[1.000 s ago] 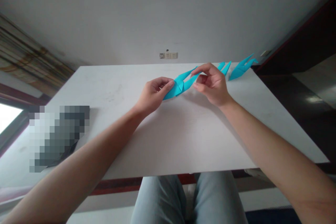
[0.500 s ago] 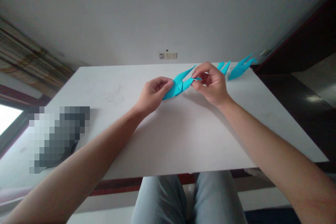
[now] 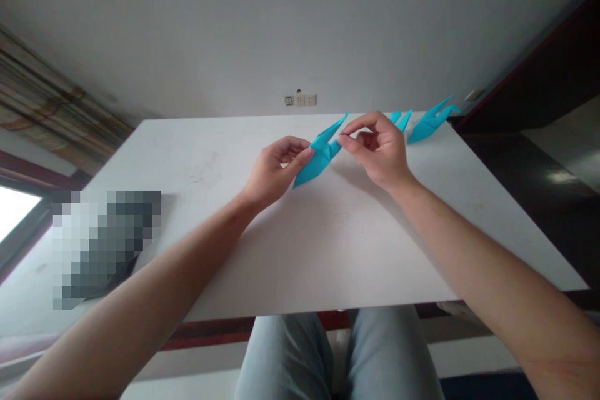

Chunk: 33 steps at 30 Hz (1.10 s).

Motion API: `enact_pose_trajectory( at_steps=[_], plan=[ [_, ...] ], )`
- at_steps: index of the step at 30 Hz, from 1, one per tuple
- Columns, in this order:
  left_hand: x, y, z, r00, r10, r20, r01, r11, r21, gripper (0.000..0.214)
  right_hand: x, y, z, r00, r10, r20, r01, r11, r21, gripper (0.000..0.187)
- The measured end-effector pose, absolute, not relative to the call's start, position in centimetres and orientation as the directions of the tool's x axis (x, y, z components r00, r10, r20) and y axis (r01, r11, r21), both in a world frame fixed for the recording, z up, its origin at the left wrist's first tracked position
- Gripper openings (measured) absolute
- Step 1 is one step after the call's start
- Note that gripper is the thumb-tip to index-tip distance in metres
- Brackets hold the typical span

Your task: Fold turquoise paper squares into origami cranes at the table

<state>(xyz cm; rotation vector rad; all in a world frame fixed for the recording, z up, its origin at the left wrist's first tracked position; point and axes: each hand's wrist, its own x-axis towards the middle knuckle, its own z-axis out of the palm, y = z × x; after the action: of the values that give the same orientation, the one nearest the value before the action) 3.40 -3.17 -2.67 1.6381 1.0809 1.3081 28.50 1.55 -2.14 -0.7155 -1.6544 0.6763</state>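
Above the far half of the white rectangular table (image 3: pixel 328 244), the turquoise folded paper figure (image 3: pixel 315 162) slants between both hands, its lower tip close to the surface. A hard pull on its narrow upper flap could, I judge, tear the paper or spoil the crease, since little supports it there. The left hand (image 3: pixel 274 169) pinches the figure's lower body between thumb and fingertips. The right hand (image 3: pixel 382 150) nips the thin flap. Other turquoise paper shapes (image 3: pixel 429 125) lie near the far right corner.
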Motion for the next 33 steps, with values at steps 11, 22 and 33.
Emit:
enact_pose_trajectory(
  at_steps=[11,22,33],
  plan=[
    [3.3,-3.4,-2.3,0.135,0.914,0.382,0.235,-0.404,0.884,0.051,28.6,2.0,-1.8,-0.197,0.812,0.550,0.090,0.574,-0.814,0.057],
    [2.9,-3.3,-2.8,0.122,0.944,0.306,0.335,-0.329,0.883,0.039,30.3,3.5,-1.4,-0.145,0.762,0.632,0.273,0.644,-0.714,0.062],
    [2.6,-2.6,-4.2,0.154,0.934,0.322,0.434,-0.357,0.827,0.037,33.9,5.5,-2.3,-0.009,0.718,0.696,0.745,0.469,-0.474,0.025]
  ],
)
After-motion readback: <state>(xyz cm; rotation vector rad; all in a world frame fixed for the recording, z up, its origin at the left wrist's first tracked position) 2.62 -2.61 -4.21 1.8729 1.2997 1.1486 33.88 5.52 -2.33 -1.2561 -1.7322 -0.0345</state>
